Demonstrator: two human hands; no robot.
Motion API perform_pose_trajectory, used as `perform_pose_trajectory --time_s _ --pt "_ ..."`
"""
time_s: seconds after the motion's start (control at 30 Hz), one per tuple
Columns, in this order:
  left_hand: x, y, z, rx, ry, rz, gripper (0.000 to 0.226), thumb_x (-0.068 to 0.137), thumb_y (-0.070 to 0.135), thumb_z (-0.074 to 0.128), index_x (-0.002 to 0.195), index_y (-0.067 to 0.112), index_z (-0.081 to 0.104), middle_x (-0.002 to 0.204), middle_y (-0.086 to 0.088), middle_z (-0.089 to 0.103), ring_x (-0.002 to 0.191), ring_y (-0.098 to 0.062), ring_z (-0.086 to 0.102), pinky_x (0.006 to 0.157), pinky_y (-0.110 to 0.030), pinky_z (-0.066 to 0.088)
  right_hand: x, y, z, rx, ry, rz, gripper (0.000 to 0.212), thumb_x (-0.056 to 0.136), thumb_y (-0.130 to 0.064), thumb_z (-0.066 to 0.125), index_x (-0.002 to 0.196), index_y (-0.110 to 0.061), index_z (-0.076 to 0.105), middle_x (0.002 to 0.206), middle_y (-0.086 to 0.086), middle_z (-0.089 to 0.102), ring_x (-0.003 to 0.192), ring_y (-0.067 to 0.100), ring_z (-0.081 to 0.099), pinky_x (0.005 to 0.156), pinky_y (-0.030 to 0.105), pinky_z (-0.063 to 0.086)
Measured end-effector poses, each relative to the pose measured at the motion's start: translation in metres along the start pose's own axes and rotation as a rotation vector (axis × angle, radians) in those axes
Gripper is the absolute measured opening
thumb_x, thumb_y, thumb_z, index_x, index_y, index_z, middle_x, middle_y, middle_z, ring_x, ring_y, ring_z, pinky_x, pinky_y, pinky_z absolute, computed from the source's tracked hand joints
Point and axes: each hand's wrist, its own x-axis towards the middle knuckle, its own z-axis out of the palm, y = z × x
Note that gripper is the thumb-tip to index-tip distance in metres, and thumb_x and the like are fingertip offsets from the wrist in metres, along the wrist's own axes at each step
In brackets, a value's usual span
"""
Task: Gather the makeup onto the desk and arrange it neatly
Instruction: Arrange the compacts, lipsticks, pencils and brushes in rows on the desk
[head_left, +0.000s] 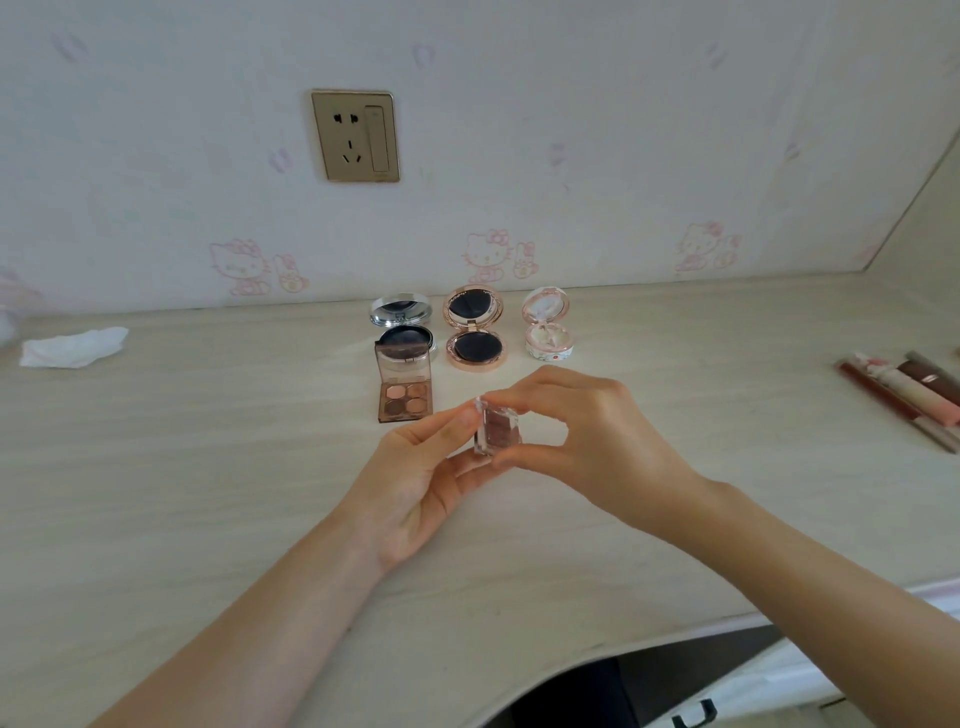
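Observation:
Above the middle of the pale wooden desk, both hands hold a small clear eyeshadow case with brown shades. My left hand grips its left and lower side. My right hand pinches its top edge and lower corner. Behind them an open brown four-shade eyeshadow palette lies on the desk. Along the wall stand three open compacts: a silver one, a rose-gold one and a small pink-white one.
Several lip gloss tubes lie at the desk's right edge. A crumpled white tissue sits at the far left. A wall socket is above the compacts. The desk's curved front edge runs at the lower right.

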Motion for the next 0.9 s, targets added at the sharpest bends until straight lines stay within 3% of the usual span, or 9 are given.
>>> perform_pose_trajectory --time_s 0.23,0.33,0.43,0.57,0.67,0.8,0.9 --pt "0.002 -0.002 -0.003 -0.036 0.043 0.013 0.030 0.078 0.019 0.068 0.102 0.002 0.073 0.109 -0.022 0.068 0.097 -0.031 0.068 0.077 -0.033 0.057 0.000 0.004 -0.001 -0.001 0.009 -0.012 0.029 0.085 -0.019 0.072 0.114 -0.019 0.071 0.111 -0.008 0.071 0.104 0.008 0.065 0.100 0.034 0.046" --pt "0.004 -0.004 -0.004 -0.059 0.093 0.013 0.027 0.079 0.015 0.066 0.101 0.001 0.073 0.106 -0.023 0.069 0.095 -0.034 0.069 0.074 -0.034 0.058 0.000 0.009 0.003 -0.040 0.070 -0.014 0.026 0.090 -0.011 0.065 0.115 -0.018 0.070 0.112 -0.007 0.070 0.105 0.003 0.062 0.092 0.014 0.045" --pt "0.003 -0.005 -0.002 0.004 0.149 0.038 0.033 0.078 0.015 0.067 0.106 -0.001 0.069 0.105 -0.024 0.069 0.096 -0.039 0.068 0.074 -0.036 0.059 0.001 0.016 0.006 0.042 0.107 0.091 0.025 0.092 -0.011 0.061 0.114 -0.019 0.070 0.101 -0.009 0.074 0.094 0.000 0.066 0.085 0.011 0.047" --pt "0.001 -0.007 0.000 0.307 0.293 0.141 0.026 0.082 0.013 0.070 0.106 0.003 0.068 0.092 -0.015 0.074 0.077 -0.029 0.072 0.065 -0.030 0.058 0.007 0.027 0.010 0.223 0.089 0.256 0.022 0.093 -0.007 0.058 0.109 -0.015 0.070 0.089 -0.007 0.074 0.078 -0.001 0.069 0.079 0.012 0.050" --pt "-0.002 -0.010 -0.001 0.487 0.286 0.221 0.022 0.085 0.011 0.070 0.106 0.009 0.067 0.086 -0.008 0.075 0.077 -0.025 0.073 0.064 -0.024 0.057 0.012 0.038 0.012 0.220 0.065 0.325 0.018 0.092 -0.007 0.059 0.104 -0.014 0.071 0.086 -0.006 0.074 0.073 0.002 0.070 0.076 0.015 0.051" --pt "-0.001 -0.011 -0.007 0.983 0.309 0.349 0.018 0.077 0.020 0.078 0.095 0.017 0.075 0.084 0.008 0.075 0.079 -0.006 0.070 0.072 -0.017 0.052 0.016 0.047 0.014 0.209 -0.002 0.387 0.017 0.091 -0.008 0.060 0.101 -0.015 0.072 0.083 -0.007 0.074 0.071 0.004 0.070 0.077 0.020 0.052" --pt "-0.002 -0.013 -0.010 1.324 0.262 0.516 0.015 0.074 0.021 0.081 0.089 0.019 0.077 0.091 0.012 0.073 0.087 -0.004 0.066 0.081 -0.021 0.050 0.016 0.050 0.016 0.187 -0.040 0.389 0.017 0.091 -0.009 0.059 0.100 -0.016 0.072 0.083 -0.008 0.074 0.070 0.004 0.070 0.081 0.023 0.053"
